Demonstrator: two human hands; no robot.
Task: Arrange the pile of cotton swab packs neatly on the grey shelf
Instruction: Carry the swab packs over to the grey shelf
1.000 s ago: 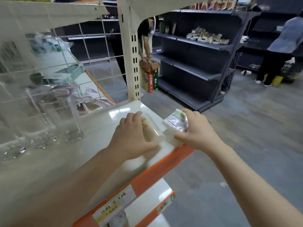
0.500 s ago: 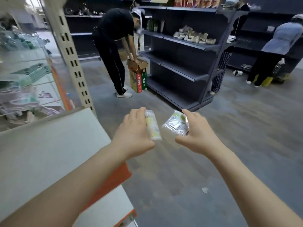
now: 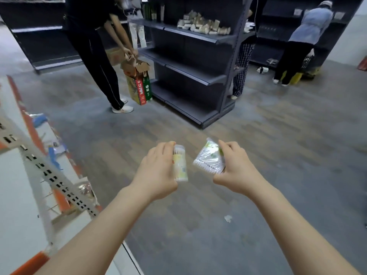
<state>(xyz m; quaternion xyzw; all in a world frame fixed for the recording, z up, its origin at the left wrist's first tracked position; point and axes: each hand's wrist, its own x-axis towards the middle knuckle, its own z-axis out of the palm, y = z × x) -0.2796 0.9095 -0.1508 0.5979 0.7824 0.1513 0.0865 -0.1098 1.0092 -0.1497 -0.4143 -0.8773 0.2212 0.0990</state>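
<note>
Between the two raised hands, two swab packs are being held apart over the floor: a cylindrical cotton swab tub (image 3: 180, 166) is being gripped by the left hand (image 3: 156, 173), and a flat cotton swab packet (image 3: 210, 159) is being pinched by the right hand (image 3: 236, 167). Well beyond both hands, the grey shelf (image 3: 190, 34) is carrying the pile of packs (image 3: 204, 26).

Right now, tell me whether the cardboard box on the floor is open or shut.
Open. The cardboard box stands upright beside the grey shelf, its top flaps raised and spread; a standing person's hands reach down at them. Its contents cannot be seen.
</note>
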